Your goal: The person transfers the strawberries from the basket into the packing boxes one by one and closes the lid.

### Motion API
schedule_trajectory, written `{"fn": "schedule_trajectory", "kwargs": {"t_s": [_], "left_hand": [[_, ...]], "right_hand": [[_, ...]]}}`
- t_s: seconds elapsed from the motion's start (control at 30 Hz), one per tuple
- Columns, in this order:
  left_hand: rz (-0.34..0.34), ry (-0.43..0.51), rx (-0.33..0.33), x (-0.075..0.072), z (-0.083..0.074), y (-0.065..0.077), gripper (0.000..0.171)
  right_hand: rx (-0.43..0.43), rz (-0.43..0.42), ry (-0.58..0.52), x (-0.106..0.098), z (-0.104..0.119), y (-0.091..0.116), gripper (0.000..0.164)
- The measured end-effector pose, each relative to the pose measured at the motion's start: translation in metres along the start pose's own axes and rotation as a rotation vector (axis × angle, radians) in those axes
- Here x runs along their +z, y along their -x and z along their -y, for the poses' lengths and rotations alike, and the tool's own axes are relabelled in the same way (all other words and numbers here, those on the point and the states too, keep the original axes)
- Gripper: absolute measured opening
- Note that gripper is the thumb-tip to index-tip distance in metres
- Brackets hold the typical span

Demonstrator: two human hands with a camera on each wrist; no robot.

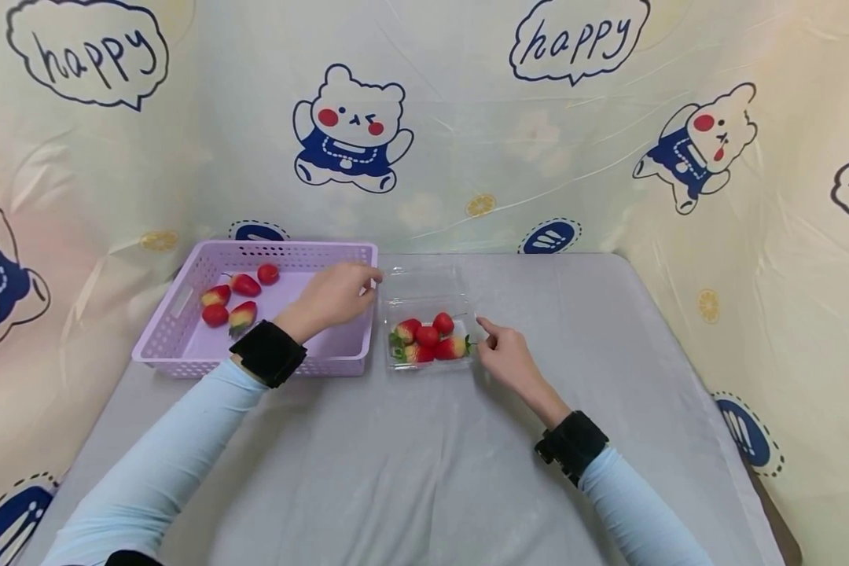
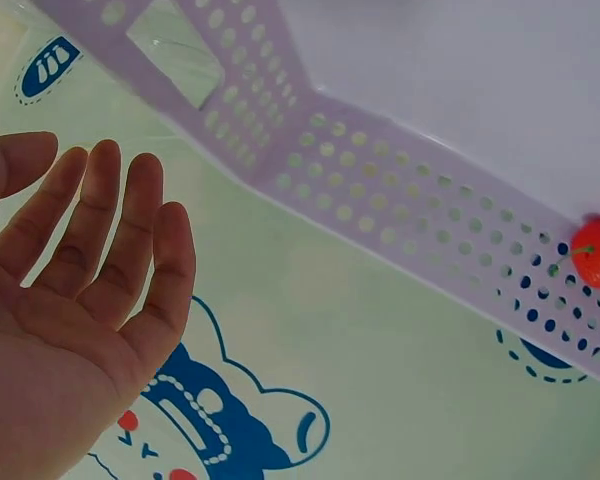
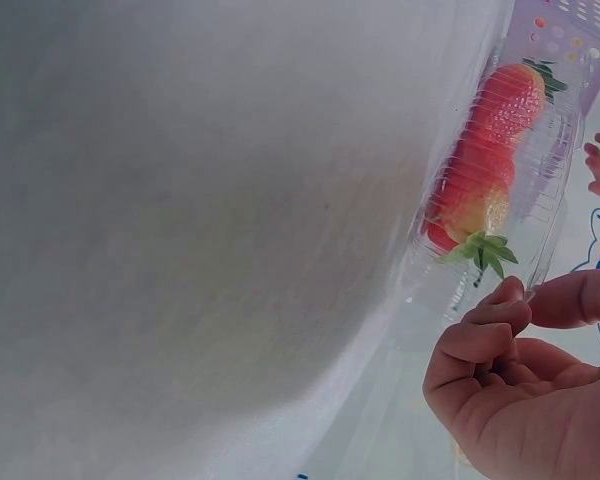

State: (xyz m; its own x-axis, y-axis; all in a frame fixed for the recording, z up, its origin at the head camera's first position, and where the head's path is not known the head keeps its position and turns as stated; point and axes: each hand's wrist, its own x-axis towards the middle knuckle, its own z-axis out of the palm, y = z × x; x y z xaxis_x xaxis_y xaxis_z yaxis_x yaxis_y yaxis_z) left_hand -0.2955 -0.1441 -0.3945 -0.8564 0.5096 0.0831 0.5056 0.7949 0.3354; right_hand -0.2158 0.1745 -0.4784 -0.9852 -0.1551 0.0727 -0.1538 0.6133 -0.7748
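Note:
A clear plastic clamshell box (image 1: 430,367) sits on the table with its lid (image 1: 424,280) standing open at the back. Several red fruits lie inside, among them a strawberry (image 1: 451,348) with green leaves. My right hand (image 1: 509,358) pinches the box's right edge between thumb and index finger, as the right wrist view also shows. My left hand (image 1: 336,292) hovers over the right side of a purple basket (image 1: 255,367), fingertips close to the lid's left edge. In the left wrist view its fingers (image 2: 95,215) are loosely extended, holding nothing.
Left of the box, the perforated basket holds several red fruits, including a strawberry (image 1: 243,317) and a round stemmed fruit (image 2: 598,252). A grey cloth covers the table (image 1: 368,472). Behind hangs a printed curtain (image 1: 453,141) with cartoon bears.

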Motion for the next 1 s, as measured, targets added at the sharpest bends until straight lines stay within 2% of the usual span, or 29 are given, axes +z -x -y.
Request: {"fn": "schedule_trajectory", "kwargs": {"t_s": [0.27, 0.53, 1.0], "left_hand": [[-0.013, -0.04, -0.045, -0.007, 0.021, 0.001, 0.028], [0.024, -0.043, -0.133, -0.011, 0.045, 0.006, 0.03], [0.026, -0.113, -0.174, -0.019, 0.068, 0.013, 0.029]], "right_hand": [[0.013, -0.001, 0.004, 0.001, 0.0, 0.0, 0.053], [0.01, 0.007, 0.001, 0.0, 0.001, -0.001, 0.054], [0.01, 0.013, 0.007, -0.001, 0.001, 0.0, 0.053]]}}
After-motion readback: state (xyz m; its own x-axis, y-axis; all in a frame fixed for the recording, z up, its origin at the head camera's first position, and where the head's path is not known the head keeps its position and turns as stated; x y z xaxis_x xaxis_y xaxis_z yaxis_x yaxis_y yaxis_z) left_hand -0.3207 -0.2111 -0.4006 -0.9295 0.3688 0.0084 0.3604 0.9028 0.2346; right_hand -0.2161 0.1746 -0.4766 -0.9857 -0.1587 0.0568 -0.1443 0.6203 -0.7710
